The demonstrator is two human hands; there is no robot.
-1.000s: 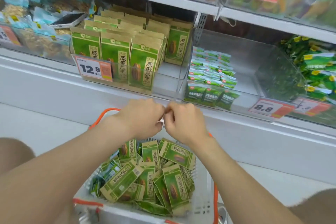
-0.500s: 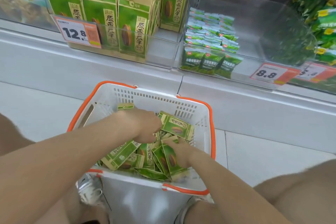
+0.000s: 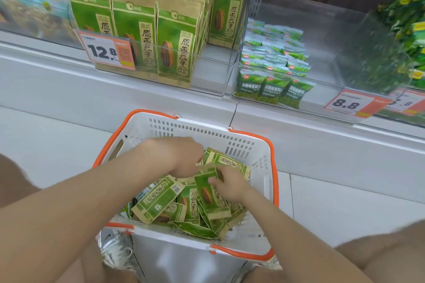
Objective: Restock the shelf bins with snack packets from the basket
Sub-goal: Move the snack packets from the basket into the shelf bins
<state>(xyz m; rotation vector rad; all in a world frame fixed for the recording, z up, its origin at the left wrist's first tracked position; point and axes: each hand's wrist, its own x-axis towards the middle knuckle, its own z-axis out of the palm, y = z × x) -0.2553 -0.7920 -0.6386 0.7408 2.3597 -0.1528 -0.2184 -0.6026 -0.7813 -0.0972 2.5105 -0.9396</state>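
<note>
Head view: both hands dig in the basket (image 3: 273, 156), gathering packets (image 3: 158, 197) for the half-filled bin (image 3: 213, 76) above. Right hand (image 3: 230, 185) pinches one, thumb on top; left hand (image 3: 181, 156) curls among them, its grip hidden.

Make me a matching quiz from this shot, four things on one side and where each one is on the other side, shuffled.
Column one
1. basket
2. 12.8 tag
3. 8.8 tag
4. right hand

Column two
A. just right of the small green packets
B. below the shelf, orange-rimmed
C. holding a seed packet
D. in front of the tall seed bags

Pairs: 1-B, 2-D, 3-A, 4-C.
</note>
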